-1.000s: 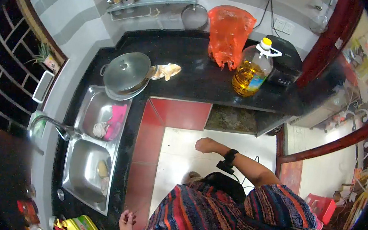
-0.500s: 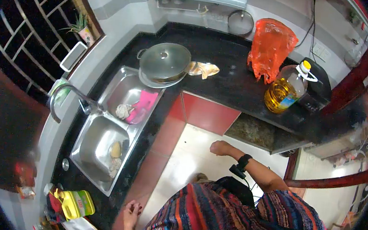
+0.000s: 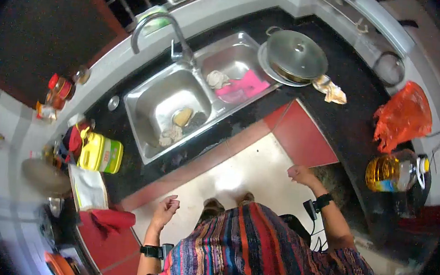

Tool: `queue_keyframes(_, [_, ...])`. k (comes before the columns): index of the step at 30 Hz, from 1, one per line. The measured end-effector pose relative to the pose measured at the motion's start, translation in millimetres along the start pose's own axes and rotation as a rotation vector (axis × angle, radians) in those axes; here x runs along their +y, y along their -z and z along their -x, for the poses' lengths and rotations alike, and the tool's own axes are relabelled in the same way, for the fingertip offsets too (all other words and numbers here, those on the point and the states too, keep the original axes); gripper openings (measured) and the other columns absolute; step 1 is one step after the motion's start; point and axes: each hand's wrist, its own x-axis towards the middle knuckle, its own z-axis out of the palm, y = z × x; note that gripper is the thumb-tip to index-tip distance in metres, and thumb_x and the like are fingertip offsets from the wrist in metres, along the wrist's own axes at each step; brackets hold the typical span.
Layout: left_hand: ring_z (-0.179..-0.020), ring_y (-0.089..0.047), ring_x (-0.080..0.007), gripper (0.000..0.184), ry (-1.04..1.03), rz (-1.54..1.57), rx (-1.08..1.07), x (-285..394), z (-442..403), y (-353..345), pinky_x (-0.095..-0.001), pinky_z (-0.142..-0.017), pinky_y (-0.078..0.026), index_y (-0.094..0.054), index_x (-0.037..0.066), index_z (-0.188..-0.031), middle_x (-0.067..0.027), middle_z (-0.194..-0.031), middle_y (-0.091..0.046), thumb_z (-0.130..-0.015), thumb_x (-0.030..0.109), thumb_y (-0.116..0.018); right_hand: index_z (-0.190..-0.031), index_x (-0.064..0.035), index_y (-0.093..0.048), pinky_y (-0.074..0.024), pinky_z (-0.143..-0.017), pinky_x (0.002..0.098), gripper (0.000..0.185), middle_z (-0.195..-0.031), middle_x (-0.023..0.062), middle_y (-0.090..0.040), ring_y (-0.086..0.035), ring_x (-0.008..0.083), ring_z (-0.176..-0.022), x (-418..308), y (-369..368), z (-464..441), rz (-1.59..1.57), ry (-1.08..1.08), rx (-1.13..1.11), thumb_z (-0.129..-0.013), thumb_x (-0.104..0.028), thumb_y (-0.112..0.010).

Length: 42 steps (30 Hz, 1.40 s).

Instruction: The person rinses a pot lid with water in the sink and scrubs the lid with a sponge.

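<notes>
My left hand point(image 3: 164, 213) hangs over the floor beside the counter front, fingers loosely curled and slightly apart, holding nothing. Over the floor near the red cabinet door point(image 3: 304, 138), my right hand point(image 3: 304, 176) is closed in a loose fist with nothing visible in it. Neither hand touches anything. Nearest are the double steel sink point(image 3: 144, 98), with a yellowish sponge point(image 3: 182, 117), a crumpled cloth point(image 3: 170, 136) and a dark scouring pad in one basin. The other basin holds a pink cloth point(image 3: 249, 85) and a whitish rag point(image 3: 217, 79).
A lidded pan point(image 3: 297, 55) sits by the sink, a patterned cloth point(image 3: 331, 90) at its handle. Rightward are a red plastic bag point(image 3: 406, 115) and an oil bottle point(image 3: 394, 173). A yellow jug point(image 3: 101, 152) and red cloth point(image 3: 108, 219) are on the left. The faucet point(image 3: 162, 18) arches over the basin.
My view has turned left, so the sink and counter sit further right and the left-hand counter shows more. My left hand and wrist have come further into view. Both hands remain empty-looking.
</notes>
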Motion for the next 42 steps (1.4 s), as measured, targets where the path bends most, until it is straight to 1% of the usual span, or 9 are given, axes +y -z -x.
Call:
queue_keyframes(9, [-0.086,-0.059,-0.0104,0.041,0.126,0.108,0.039,-28,4,12,-0.0231,-0.075,-0.048,-0.053,0.000,-0.129,-0.0038,-0.097,-0.066,-0.094,0.019,-0.062,-0.078,-0.0024,-0.059,-0.0497,-0.058,0.0321,0.021,-0.070,0.0026,-0.056,-0.058,0.0141,-0.068,-89,35,-56,0.026,0.124,0.031,-0.092,-0.016,-0.053])
queue_keyframes(16, [-0.087,-0.062,-0.0114,0.036,-0.192,0.150,0.074,53,-98,68,-0.0275,-0.078,-0.050,-0.060,0.001,-0.120,-0.0076,-0.099,-0.070,-0.096,0.027,-0.059,-0.091,0.0007,-0.062,-0.0502,-0.062,0.0308,0.011,-0.078,0.0023,-0.060,-0.060,0.0127,-0.073,-84,40,-82,0.012,-0.008,-0.021,-0.087,-0.002,-0.052])
queue_keyframes(20, [-0.084,-0.062,-0.0161,0.033,-0.407,-0.348,0.087,97,-209,100,-0.0289,-0.079,-0.049,-0.060,0.001,-0.121,-0.0118,-0.095,-0.069,-0.098,0.026,-0.054,-0.109,0.0051,-0.060,-0.0506,-0.065,0.0297,0.025,-0.085,0.0050,-0.062,-0.061,0.0140,-0.075,-41,43,-82,0.042,-0.055,0.006,-0.086,0.007,-0.050])
queue_keyframes(25, [-0.086,-0.066,-0.0324,0.033,-0.188,-0.371,-0.069,71,-380,88,-0.0401,-0.079,-0.051,-0.063,0.001,-0.110,-0.0220,-0.088,-0.067,-0.090,0.028,-0.060,-0.109,0.0054,-0.061,-0.0493,-0.064,0.0288,0.024,-0.088,0.0066,-0.064,-0.061,0.0149,-0.075,-84,50,-62,-0.070,-0.119,0.007,-0.085,0.007,-0.055])
queue_keyframes(27, [-0.091,-0.065,-0.0370,0.031,-0.341,-0.849,-0.047,75,-416,77,-0.0430,-0.085,-0.051,-0.063,0.003,-0.109,-0.0222,-0.088,-0.067,-0.086,0.024,-0.062,-0.108,0.0041,-0.062,-0.0485,-0.062,0.0286,0.023,-0.088,0.0062,-0.064,-0.060,0.0148,-0.074,-106,50,-56,-0.085,-0.089,0.023,-0.086,0.006,-0.057])
queue_keyframes(30, [-0.100,-0.062,-0.0368,0.034,-0.602,-0.549,0.157,72,-436,52,-0.0453,-0.090,-0.049,-0.062,0.006,-0.114,-0.0201,-0.100,-0.067,-0.083,0.019,-0.063,-0.104,0.0019,-0.063,-0.0481,-0.062,0.0278,0.019,-0.090,0.0050,-0.065,-0.060,0.0137,-0.075,-138,53,-56,0.360,-0.015,0.110,-0.086,0.005,-0.059])
queue_keyframes(34, [-0.112,-0.055,-0.0386,0.050,-0.261,-0.536,0.028,54,-476,28,-0.0447,-0.095,-0.047,-0.054,0.015,-0.125,-0.0189,-0.126,-0.056,-0.078,0.017,-0.069,-0.103,0.0014,-0.065,-0.0493,-0.062,0.0284,0.017,-0.094,0.0105,-0.069,-0.063,0.0170,-0.076,-98,53,-64,0.289,-0.035,0.093,-0.086,-0.002,-0.064])
queue_keyframes(40, [-0.104,-0.058,-0.0339,0.034,-0.219,-1.004,0.105,84,-448,42,-0.0444,-0.089,-0.049,-0.067,0.010,-0.107,-0.0145,-0.111,-0.060,-0.076,0.024,-0.069,-0.103,-0.0027,-0.066,-0.0526,-0.066,0.0354,0.018,-0.094,0.0121,-0.068,-0.066,0.0260,-0.078,-117,88,-100,0.451,0.079,0.033,-0.085,-0.004,-0.066])
queue_keyframes(42, [-0.105,-0.055,-0.0346,0.047,-0.346,-0.957,0.091,111,-427,46,-0.0438,-0.090,-0.048,-0.065,0.016,-0.099,-0.0171,-0.110,-0.055,-0.059,0.032,-0.082,-0.103,-0.0045,-0.066,-0.0529,-0.067,0.0377,0.018,-0.094,0.0125,-0.069,-0.066,0.0272,-0.076,-101,102,-115,0.414,0.169,0.033,-0.086,-0.010,-0.066])
